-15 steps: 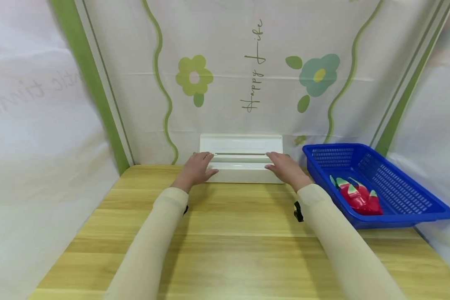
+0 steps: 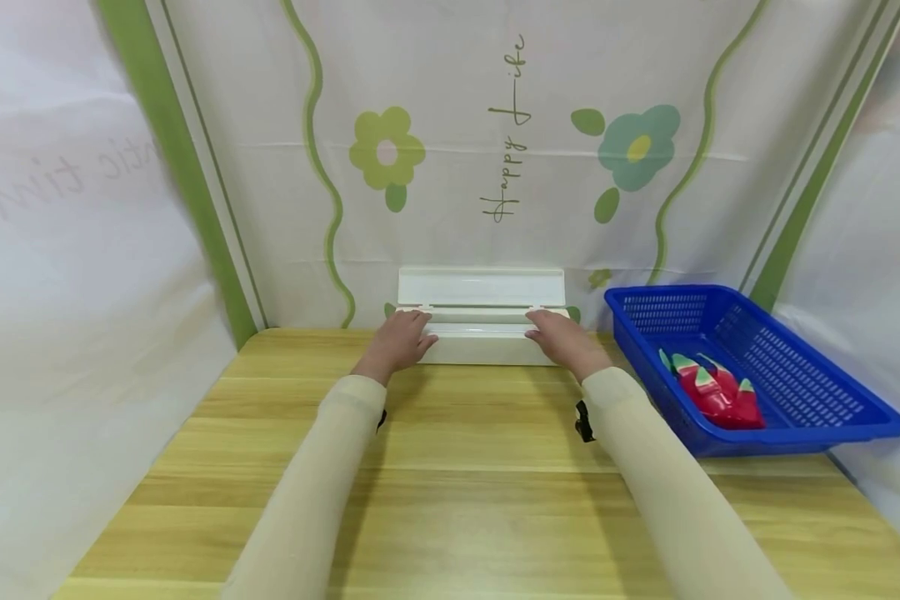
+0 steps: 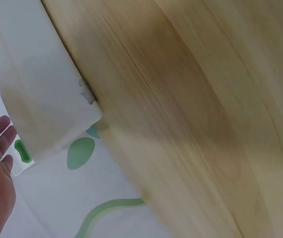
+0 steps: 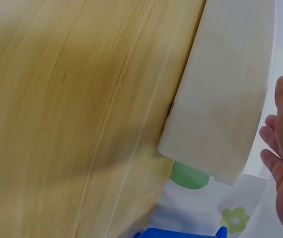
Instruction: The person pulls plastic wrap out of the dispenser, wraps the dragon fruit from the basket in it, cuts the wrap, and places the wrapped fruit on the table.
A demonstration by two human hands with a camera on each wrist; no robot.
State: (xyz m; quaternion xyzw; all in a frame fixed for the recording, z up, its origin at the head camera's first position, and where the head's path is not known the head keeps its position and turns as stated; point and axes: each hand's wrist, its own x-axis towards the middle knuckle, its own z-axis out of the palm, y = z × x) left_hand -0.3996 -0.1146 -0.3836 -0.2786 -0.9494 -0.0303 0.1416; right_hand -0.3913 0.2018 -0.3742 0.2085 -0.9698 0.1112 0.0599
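Note:
A long white box [image 2: 487,350] stands at the back of the table, its lid [image 2: 482,287] raised against the printed cloth. On its left end lies my left hand [image 2: 399,340], fingers reaching over the top and thumb toward the front edge. My right hand [image 2: 561,337] mirrors it at the right end. Both wrist views show the smooth front of the box, with loosely bent fingers beside its upper edge. A small green piece [image 3: 22,151] shows near the left fingers in the left wrist view.
To the right stands a blue perforated basket [image 2: 817,358] holding a red item with green-and-white tips [image 2: 720,398]. White cloth with flowers [image 2: 387,152] hangs behind the wooden table [image 2: 472,483] and along both sides.
Both hands have shifted slightly inward along the box, the right one a little to the left. The lid remains raised and the box stays in place.

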